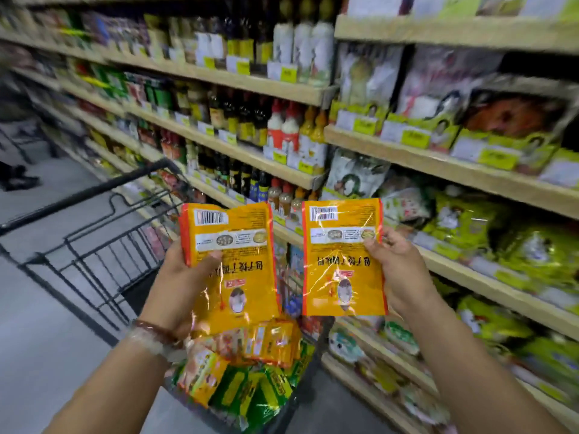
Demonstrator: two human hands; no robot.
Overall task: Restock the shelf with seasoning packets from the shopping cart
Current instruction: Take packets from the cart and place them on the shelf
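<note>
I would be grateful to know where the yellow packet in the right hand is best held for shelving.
Keep to its right edge, as the right hand does now, coming from the right side. The yellow packet is flat and thin, so a thumb-over-front pinch at mid-height probably keeps it steady and leaves its far end free to slide in.

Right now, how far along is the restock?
Done: cannot tell; the shelf already holds packets, but nothing shows which were just placed. In hand: the left hand and the right hand each grip one orange packet, left packet and right packet, both upside down. Left: a pile of packets still in the cart.
</note>
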